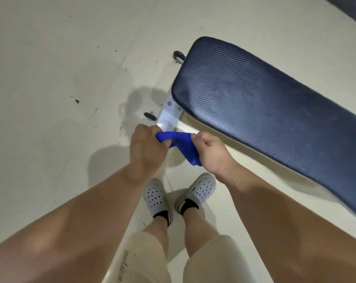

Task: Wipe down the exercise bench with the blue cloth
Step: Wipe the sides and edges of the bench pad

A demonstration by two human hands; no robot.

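Head view | left hand (pixel 146 148), right hand (pixel 210 152) pinching blue cloth (pixel 182 147) | exercise bench (pixel 275 117) runs near-left to far-right

Cursive dark lettering runs down the left leg of the beige shorts (pixel 132 262), near the bottom edge of the view; it is partly cut off and blurred, perhaps reading "motion". Nothing else carries legible text.

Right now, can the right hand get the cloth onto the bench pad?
Probably yes. The right hand and left hand hold the blue cloth beside the bench pad, with nothing between them.
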